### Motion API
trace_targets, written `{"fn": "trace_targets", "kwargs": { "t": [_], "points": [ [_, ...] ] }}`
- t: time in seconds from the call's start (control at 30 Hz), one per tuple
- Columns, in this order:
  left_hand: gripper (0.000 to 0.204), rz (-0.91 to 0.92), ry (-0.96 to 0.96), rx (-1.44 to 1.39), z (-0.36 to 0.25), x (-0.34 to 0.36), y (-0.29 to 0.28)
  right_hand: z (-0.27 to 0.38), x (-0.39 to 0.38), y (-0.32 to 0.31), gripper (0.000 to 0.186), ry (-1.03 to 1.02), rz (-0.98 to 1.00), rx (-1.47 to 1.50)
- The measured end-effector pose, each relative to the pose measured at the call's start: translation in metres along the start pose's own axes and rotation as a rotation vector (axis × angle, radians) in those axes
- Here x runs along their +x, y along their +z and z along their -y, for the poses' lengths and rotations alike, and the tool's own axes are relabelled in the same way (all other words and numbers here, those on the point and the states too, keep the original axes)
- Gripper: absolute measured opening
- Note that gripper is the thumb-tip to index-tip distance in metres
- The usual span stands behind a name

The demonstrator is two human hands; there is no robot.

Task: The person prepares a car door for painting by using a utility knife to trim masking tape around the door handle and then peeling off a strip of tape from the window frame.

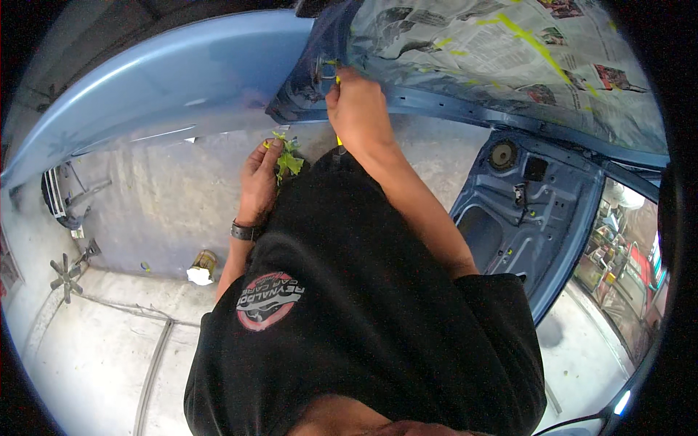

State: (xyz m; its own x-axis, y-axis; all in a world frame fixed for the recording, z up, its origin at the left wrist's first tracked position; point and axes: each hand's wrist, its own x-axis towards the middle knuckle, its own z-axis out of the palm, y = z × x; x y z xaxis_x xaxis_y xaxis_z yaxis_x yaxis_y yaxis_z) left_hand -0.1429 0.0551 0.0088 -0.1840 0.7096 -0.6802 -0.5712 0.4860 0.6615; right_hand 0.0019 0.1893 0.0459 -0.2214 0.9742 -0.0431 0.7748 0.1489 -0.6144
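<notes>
My left hand (259,174), with a dark watch at its wrist, is closed on a crumpled wad of yellow-green masking tape (289,161). Up at the blue car body's door pillar, my right hand (358,109) is closed with its fingertips at a metal hinge (327,70). Bits of yellow tape show at the fingertips and below the hand, so it seems pinched on a strip of tape. The hand itself hides most of that strip.
A blue fender (189,65) curves across the upper left. Newspaper masking (472,54) covers the upper right, with yellow tape strips on it. The open blue door (552,196) stands at my right. A tin can (204,266) and a fan-shaped metal part (66,278) are on the left.
</notes>
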Motion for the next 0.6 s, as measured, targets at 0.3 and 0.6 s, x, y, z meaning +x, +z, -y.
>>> {"fn": "trace_targets", "kwargs": {
  "t": [0.3, 0.6],
  "points": [
    [0.018, -0.046, -0.018, 0.061, -0.002, -0.003, -0.002, 0.002, 0.000, 0.003, 0.015, 0.014, 0.023, 0.029],
    [0.020, 0.018, 0.021, 0.045, 0.001, -0.002, -0.005, -0.002, -0.002, 0.005, 0.020, -0.050, 0.012, -0.049]
  ]
}}
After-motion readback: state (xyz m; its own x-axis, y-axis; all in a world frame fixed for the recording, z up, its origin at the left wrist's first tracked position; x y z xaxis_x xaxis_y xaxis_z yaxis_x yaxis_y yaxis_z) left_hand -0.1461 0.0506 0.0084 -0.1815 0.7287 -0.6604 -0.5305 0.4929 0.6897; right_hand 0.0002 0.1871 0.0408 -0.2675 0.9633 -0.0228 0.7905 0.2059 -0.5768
